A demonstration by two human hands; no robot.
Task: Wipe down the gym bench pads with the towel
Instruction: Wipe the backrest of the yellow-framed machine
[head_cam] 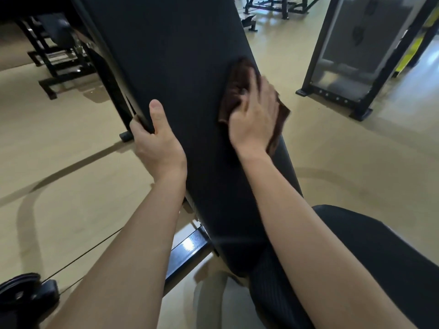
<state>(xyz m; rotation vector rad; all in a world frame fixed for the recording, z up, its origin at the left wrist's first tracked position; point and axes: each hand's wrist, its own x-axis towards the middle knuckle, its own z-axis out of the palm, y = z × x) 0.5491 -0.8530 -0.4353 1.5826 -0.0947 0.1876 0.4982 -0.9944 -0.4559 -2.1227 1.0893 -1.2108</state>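
A long black padded bench back (180,74) rises at a tilt through the middle of the head view. My right hand (254,117) presses a dark brown towel (240,79) flat against the pad's right edge, and part of the cloth hangs off that edge. My left hand (156,141) grips the pad's left edge, thumb on the front face and fingers wrapped behind. The black seat pad (370,245) lies at the lower right, partly under my right forearm.
The bench's black steel frame (187,252) runs below the pad. Other black gym machines (59,60) stand at the back left and top. A framed panel on a black stand (351,55) is at the right. Weight plates (19,288) lie at the bottom left on the beige floor.
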